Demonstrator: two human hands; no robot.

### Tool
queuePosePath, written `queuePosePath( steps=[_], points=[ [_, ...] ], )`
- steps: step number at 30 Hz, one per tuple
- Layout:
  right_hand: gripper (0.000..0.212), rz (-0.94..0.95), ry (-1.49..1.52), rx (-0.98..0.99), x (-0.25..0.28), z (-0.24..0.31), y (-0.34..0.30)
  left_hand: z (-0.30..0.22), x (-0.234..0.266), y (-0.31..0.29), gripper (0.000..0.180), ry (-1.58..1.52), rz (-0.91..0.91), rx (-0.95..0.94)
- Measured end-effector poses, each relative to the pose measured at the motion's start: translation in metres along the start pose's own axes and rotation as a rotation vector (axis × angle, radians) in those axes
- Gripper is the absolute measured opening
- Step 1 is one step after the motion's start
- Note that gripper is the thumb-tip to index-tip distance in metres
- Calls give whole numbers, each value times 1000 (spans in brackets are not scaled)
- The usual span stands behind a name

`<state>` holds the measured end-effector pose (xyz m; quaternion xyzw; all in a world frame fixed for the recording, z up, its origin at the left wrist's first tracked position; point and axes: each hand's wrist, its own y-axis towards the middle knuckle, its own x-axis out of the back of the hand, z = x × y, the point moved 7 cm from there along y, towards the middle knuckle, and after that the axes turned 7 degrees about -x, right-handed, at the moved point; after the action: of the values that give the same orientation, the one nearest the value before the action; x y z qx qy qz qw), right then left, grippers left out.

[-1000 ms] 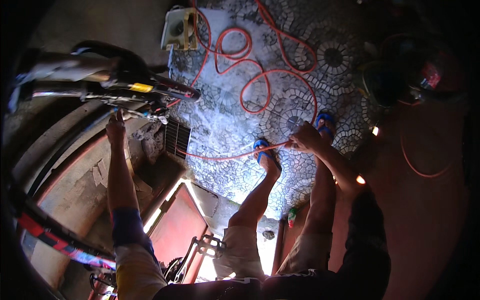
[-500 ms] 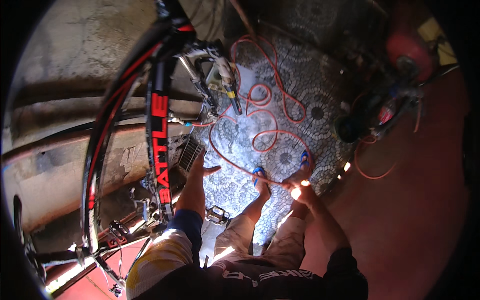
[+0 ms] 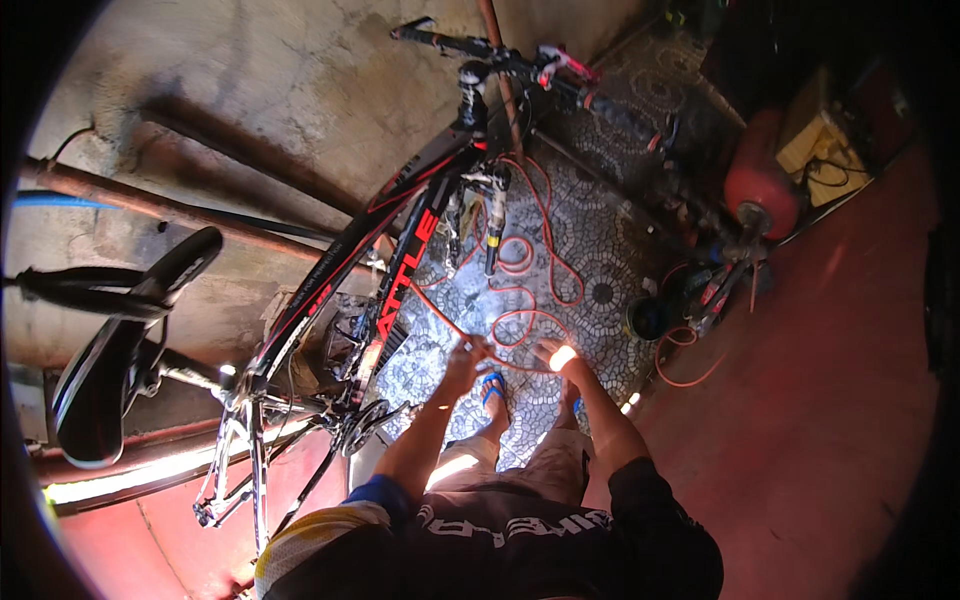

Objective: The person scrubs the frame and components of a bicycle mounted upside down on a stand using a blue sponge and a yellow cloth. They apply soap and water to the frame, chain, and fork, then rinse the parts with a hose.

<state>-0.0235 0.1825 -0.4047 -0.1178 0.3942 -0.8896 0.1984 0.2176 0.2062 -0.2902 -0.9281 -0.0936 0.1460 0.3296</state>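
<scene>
The head camera, the left one of two fisheye lenses worn side by side, looks steeply down from the wearer's own head, over the dark shirt (image 3: 480, 565) at the near edge, toward the patterned floor (image 3: 610, 335). The left hand (image 3: 467, 362) and right hand (image 3: 554, 355) sit around the middle, beyond the shirt. The wide view reaches from the bicycle (image 3: 335, 268) on the left to the red surface (image 3: 790, 390) on the right and the stained wall (image 3: 290, 80) at far left, its rim round and black.
</scene>
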Motion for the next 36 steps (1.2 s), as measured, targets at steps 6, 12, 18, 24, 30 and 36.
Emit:
queuePosePath(
  steps=[6, 12, 18, 24, 30, 36],
  points=[
    [78, 609, 534, 19, -58, 247, -66, 53, -43, -45, 21, 604, 291, -594],
    [26, 84, 656, 305, -9, 295, -74, -2, -64, -26, 32, 1111, 410, -309],
    [29, 224, 454, 389, -37, 227, -123, -202, -111, -29, 62, -157, 169, -326],
    [35, 456, -63, 702, -40, 234, -160, -230, -88, -39, 52, 90, -252, -453],
    [31, 284, 213, 536, 63, 327, -53, -183, -141, -93, 41, 501, 8, -704],
    [32, -132, -323, 574, 93, 389, -28, -206, -197, -181, 38, 786, 68, -700]
  ],
)
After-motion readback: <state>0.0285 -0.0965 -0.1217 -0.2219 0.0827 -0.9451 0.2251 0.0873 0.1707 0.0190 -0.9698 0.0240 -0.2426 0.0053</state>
